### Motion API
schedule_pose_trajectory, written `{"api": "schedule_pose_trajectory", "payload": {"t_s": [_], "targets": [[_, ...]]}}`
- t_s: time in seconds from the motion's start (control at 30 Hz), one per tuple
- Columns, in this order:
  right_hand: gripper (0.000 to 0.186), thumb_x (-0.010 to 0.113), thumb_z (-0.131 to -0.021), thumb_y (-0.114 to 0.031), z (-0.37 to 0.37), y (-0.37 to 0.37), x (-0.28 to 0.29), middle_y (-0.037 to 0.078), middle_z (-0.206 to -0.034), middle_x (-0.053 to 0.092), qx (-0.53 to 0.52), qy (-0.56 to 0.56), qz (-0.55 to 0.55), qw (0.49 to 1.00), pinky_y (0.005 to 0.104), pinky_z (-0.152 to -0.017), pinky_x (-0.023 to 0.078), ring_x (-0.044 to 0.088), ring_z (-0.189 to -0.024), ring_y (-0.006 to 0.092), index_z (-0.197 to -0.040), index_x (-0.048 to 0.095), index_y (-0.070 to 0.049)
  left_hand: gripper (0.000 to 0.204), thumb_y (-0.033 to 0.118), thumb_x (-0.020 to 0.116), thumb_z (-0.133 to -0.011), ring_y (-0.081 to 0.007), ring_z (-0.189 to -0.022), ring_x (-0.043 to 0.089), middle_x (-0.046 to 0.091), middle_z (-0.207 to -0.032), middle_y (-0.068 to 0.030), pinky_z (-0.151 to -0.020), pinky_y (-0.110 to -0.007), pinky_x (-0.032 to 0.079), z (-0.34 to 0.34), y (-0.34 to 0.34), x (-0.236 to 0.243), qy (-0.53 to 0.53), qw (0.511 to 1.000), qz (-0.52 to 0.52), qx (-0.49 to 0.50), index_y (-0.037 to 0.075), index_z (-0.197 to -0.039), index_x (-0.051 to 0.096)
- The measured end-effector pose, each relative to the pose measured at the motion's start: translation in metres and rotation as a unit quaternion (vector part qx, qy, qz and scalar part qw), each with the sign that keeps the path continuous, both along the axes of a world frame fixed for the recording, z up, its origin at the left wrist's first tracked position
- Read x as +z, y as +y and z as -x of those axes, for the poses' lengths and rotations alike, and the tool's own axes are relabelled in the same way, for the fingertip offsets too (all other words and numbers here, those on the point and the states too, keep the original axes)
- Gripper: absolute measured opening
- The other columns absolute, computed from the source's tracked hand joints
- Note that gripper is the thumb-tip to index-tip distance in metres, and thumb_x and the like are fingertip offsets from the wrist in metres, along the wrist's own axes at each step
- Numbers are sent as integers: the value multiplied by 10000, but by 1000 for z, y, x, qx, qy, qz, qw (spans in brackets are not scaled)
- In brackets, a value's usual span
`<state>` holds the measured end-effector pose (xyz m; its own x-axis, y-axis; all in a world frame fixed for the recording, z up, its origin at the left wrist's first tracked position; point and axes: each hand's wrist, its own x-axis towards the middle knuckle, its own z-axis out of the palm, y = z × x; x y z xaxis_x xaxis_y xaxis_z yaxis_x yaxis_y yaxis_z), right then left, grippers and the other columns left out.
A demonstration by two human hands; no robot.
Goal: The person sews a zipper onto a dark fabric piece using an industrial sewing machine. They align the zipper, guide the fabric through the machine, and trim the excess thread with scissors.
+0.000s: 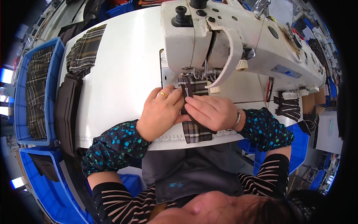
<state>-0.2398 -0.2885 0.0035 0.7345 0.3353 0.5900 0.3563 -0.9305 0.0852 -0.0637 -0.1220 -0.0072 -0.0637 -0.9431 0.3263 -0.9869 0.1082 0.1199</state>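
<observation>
A brown, black and white plaid fabric piece [192, 136] lies on the white sewing table, its far end under the presser foot [192, 72] of the sewing machine. Along it runs a dark zipper [189, 89] with a small metal pull. My left hand [160, 111], with a gold ring, presses the zipper's left edge, fingers bent and thumb pointing right. From the other side my right hand [213, 112] holds the strip, its fingers close together and fingertips on the zipper. Both hands are closed on the work just before the needle area; they hide the middle of the fabric.
The white machine arm [261, 44] spans the upper right. At left are a plaid stack [85, 50], dark folded fabric [68, 112] and a blue bin [48, 130] of plaid pieces. Several dark zippers [288, 107] and a red-and-black tool [269, 89] lie at right.
</observation>
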Motion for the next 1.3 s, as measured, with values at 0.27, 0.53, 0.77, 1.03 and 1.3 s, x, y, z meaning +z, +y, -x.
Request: {"api": "schedule_pose_trajectory", "payload": {"t_s": [0.27, 0.53, 0.77, 1.03, 1.3], "targets": [[362, 715, -783, -173, -1, 3, -16, 126, -1120, 766, -38, 44, -40, 998, 344, -827, 622, 759, -977, 258, -1098, 750, 3, 721, 419, 846, -733, -277, -1279, 603, 655, -1384, -95, -1000, -414, 518, 3, 3, 11, 47, 998, -34, 35, 40, -1321, 674], [352, 707, -776, -156, -1, 4, -13, 116, -1152, 752, -61, 61, -34, 996, 331, -780, 601, 742, -981, 242, -1093, 746, -8, 783, 373, 866, -723, -274, -1300, 583, 636, -1457, -107, -999, -396, 505, 6, 5, 9, 14, 998, -50, 18, 16, -1383, 641], [401, 700, -751, -132, -5, 5, -14, 120, -1245, 721, -133, 85, -54, 986, 388, -801, 593, 702, -1009, 269, -1126, 737, 6, 751, 384, 855, -721, -265, -1288, 580, 651, -1442, -109, -1020, -399, 500, 6, 4, 7, 9, 999, -34, 14, -6, -1337, 668], [480, 785, -727, -167, -1, 1, -11, 133, -1320, 695, -110, 117, -63, 985, 408, -894, 589, 695, -1089, 303, -1175, 725, -7, 782, 389, 851, -721, -259, -1262, 578, 650, -1436, -107, -1048, -408, 493, 6, 4, 10, 2, 999, -40, 15, -14, -1362, 653], [653, 850, -695, -196, 0, 3, -10, 120, -1421, 632, -209, 175, -85, 958, 413, -909, 593, 679, -1175, 312, -1312, 694, -50, 742, 412, 830, -762, -302, -1326, 587, 646, -1410, -96, -1088, -453, 493, 11, 6, 8, 1, 999, -22, 35, 31, -1370, 641]]}}
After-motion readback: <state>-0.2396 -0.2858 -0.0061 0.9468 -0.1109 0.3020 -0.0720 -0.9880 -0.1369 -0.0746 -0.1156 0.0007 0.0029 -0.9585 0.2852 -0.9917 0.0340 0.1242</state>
